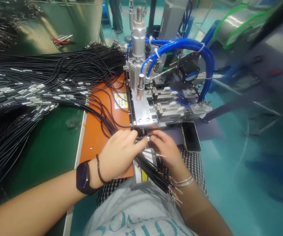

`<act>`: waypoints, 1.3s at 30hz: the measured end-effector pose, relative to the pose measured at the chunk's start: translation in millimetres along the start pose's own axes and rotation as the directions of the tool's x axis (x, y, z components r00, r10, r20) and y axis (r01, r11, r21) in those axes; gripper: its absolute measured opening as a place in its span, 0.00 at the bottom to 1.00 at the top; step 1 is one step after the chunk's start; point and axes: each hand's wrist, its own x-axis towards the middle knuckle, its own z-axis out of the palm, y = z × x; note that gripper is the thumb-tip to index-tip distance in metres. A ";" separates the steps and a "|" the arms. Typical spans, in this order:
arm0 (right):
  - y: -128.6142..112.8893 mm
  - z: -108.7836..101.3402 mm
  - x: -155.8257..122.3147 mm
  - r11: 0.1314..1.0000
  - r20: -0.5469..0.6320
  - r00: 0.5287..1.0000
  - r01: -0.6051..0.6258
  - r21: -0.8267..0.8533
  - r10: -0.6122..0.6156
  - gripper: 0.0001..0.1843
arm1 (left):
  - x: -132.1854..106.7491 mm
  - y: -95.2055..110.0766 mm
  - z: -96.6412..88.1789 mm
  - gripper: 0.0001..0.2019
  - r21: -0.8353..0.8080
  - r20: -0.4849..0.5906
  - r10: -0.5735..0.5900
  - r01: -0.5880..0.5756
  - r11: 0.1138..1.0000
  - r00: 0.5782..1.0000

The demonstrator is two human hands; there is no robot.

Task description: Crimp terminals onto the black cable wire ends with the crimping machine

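At the front edge of the machine (141, 111): both hands meet, with their fingertips nearly touching just below its metal block.
Small bright piece (148, 138): it sits at the right fingertips, just beyond the left thumb; it is too small to name, and its long axis cannot be told.
Right hand (167, 149): index finger and thumb are drawn narrow, seeming to pinch the bright piece; this hand looks the nearer by a little.
Left hand (118, 152): fingers curl under and the thumb points toward the right fingertips; what the palm encloses is hidden, so its grip cannot be told.
Black cable bundle (153, 172): it passes beneath the left hand, its long axis slanting from the orange plate (92, 131) down toward the right forearm, nearer the left hand along its upper part.
Coloured wire ends (176, 193): they fan out at the bundle's lower tip, close to the right wrist.
Phone (192, 136): it lies to the right of the right hand, apart from it.
Cable heap (77, 65): it spreads over the green table (57, 141), left of the machine.
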 end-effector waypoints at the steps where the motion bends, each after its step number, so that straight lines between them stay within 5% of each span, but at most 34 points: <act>1: -1.6 -0.8 -0.5 1.000 -0.004 1.000 0.025 -0.014 -0.025 0.10 | -0.8 -1.7 2.0 0.13 -0.005 -0.013 0.003 -0.003 1.000 1.000; 5: -7.2 -3.5 -1.3 0.984 -0.024 0.991 0.125 -0.123 -0.129 0.08 | -3.1 -5.3 5.6 0.04 0.002 -0.041 0.007 -0.007 1.000 0.999; 12: -2.8 -2.5 -2.4 0.923 -0.132 0.961 0.185 -0.338 -0.241 0.07 | -4.2 -4.7 2.9 0.06 0.013 -0.164 0.044 -0.043 0.999 0.986; 19: 2.3 6.8 -0.2 0.994 -0.126 0.987 -0.102 -0.051 0.095 0.09 | -5.7 1.0 3.3 0.09 0.002 -0.179 0.003 -0.003 1.000 0.984; 21: 2.5 8.0 -0.6 0.993 -0.135 0.986 -0.109 -0.051 0.102 0.09 | -8.0 4.2 1.2 0.08 -0.007 -0.174 -0.007 0.006 1.000 0.985; 25: 5.3 4.5 -6.4 0.949 -0.211 0.963 0.100 -0.299 -0.168 0.08 | -15.7 11.0 -2.6 0.07 -0.005 -0.139 -0.038 0.038 0.999 0.990; 30: 15.1 -2.9 -14.0 0.739 -0.072 0.870 0.368 -0.564 -0.488 0.06 | -20.9 16.0 -3.6 0.09 0.060 -0.087 -0.031 0.036 0.998 0.996; 34: 21.2 -2.0 -10.1 0.653 -0.005 0.832 0.432 -0.622 -0.555 0.06 | -19.2 14.7 -3.6 0.11 0.076 -0.100 -0.019 0.027 0.997 0.995; 39: 20.6 -2.6 -7.0 0.691 0.030 0.864 0.423 -0.587 -0.503 0.05 | -17.4 9.9 -2.2 0.06 0.031 -0.129 -0.024 0.029 0.999 0.991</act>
